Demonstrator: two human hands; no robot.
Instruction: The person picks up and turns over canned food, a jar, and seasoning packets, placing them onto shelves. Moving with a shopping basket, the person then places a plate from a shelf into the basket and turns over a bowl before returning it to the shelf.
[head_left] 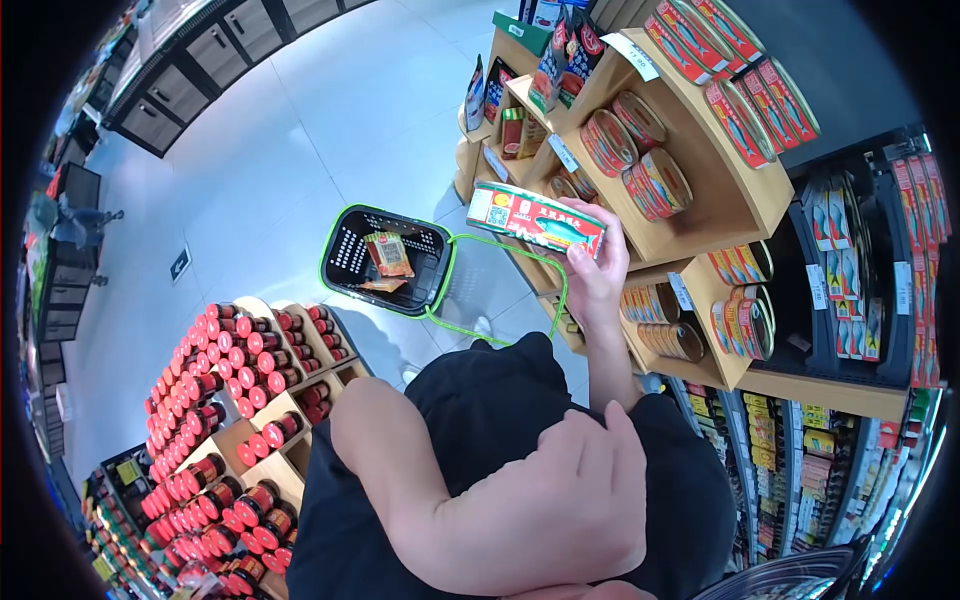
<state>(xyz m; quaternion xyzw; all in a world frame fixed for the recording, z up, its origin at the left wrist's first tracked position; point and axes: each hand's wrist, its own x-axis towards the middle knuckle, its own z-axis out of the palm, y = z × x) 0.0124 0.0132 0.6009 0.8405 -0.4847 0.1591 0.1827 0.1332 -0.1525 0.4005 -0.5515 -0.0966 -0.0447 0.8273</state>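
My right hand (597, 265) is closed on an oval fish tin (540, 220) with a red, green and white label and a fish picture. The tin is raised in front of the wooden shelf, its printed side facing me. Bent across my front, my left hand (590, 490) has loosely curled fingers, and I see nothing in it; its palm is hidden. Beyond my right hand, a black shopping basket (385, 217) with a bright green rim holds a few packets (390, 255). The basket's green handle (510, 247) loops toward me, passing below the tin.
At the right, a tiered wooden shelf (700, 235) carries more oval fish tins (657, 184) and price tags. Red-lidded jars (225, 345) fill a stepped display at the left. Pale floor tiles (300, 110) lie ahead, and dark-framed cabinets (210, 55) stand farther back.
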